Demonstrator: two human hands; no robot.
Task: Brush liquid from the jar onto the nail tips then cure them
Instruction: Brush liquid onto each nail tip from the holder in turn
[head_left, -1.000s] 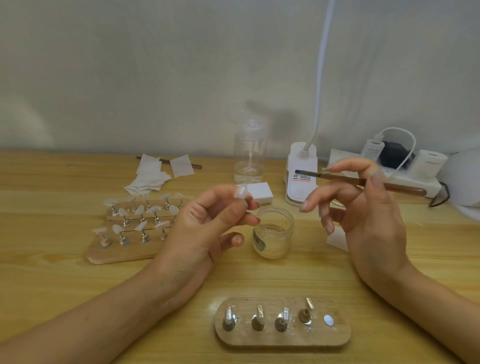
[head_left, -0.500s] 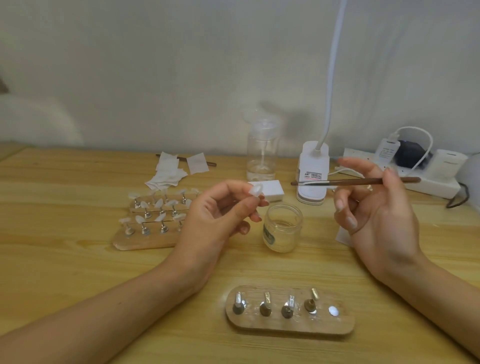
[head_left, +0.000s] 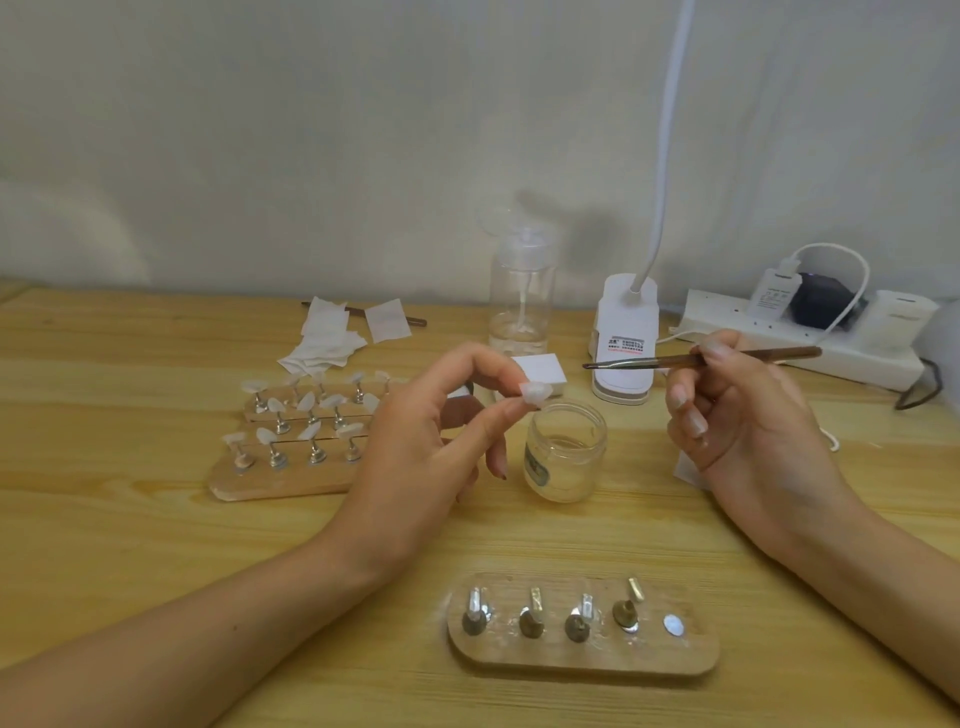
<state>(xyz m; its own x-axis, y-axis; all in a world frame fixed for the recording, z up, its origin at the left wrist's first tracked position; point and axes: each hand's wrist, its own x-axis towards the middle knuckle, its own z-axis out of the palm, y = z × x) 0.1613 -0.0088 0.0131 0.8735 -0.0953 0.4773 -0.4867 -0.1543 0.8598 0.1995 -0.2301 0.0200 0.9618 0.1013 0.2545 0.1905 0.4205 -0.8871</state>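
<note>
Shift: left hand (head_left: 431, 457), pinching translucent white nail tip (head_left: 535, 392), now nearer clear glass jar (head_left: 566, 452).
Right hand (head_left: 753, 431): pinches slim brown brush (head_left: 769, 355).

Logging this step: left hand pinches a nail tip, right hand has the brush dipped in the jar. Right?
No: the head view shows the right hand holding the brush level, clear of the jar, not dipped. The left hand does pinch a nail tip.
</note>
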